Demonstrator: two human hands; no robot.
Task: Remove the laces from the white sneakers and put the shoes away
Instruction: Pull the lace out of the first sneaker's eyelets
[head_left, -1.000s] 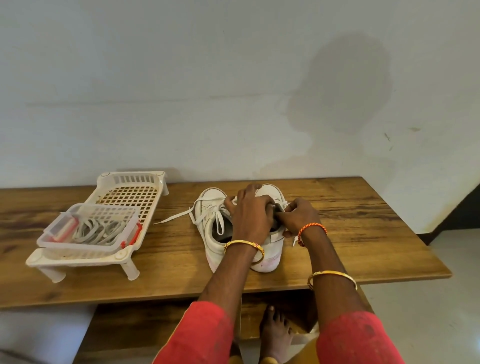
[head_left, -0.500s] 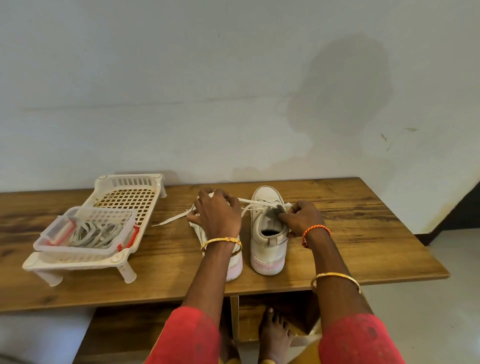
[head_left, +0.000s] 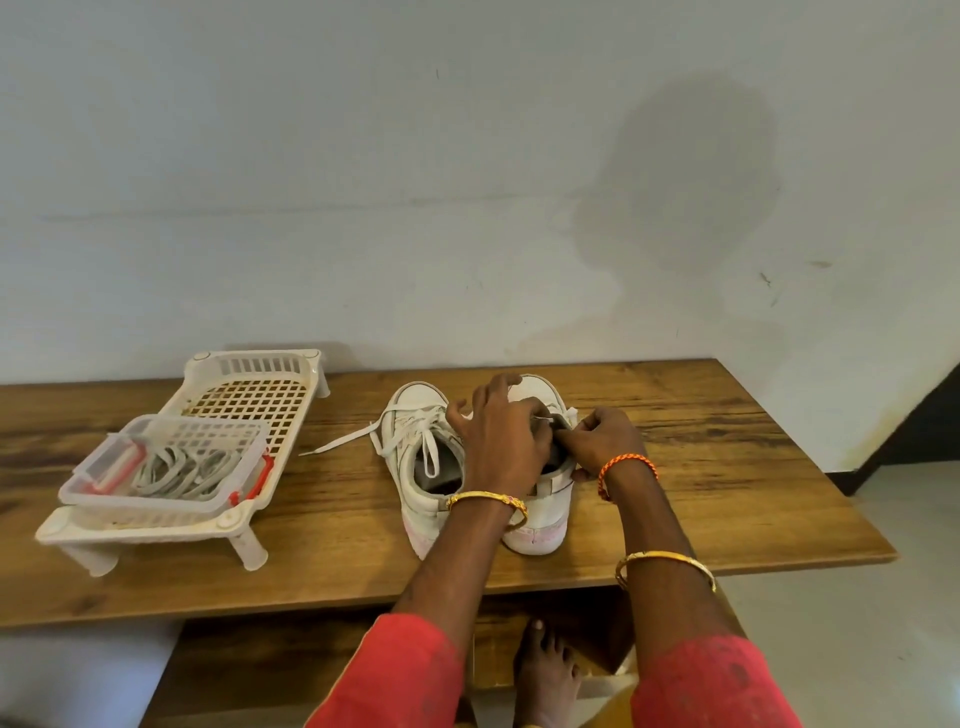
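Observation:
Two white sneakers stand side by side on the wooden table (head_left: 701, 467), toes toward the wall. The left sneaker (head_left: 415, 457) is still laced, and one loose lace end (head_left: 343, 440) trails left across the wood. My left hand (head_left: 501, 441) lies over the right sneaker (head_left: 540, 519), fingers bent at its lace. My right hand (head_left: 597, 441) pinches the right side of that shoe's opening. The hands hide most of the right sneaker's lacing.
A white slotted plastic rack (head_left: 249, 395) stands at the left of the table. A clear box (head_left: 166, 467) holding coiled whitish laces rests on it. The wall runs right behind the table. My bare foot (head_left: 545, 670) shows below the front edge.
My left hand, which had pulled a lace out to the left over the left sneaker, has moved back onto the right sneaker. My right hand stays at that shoe's opening.

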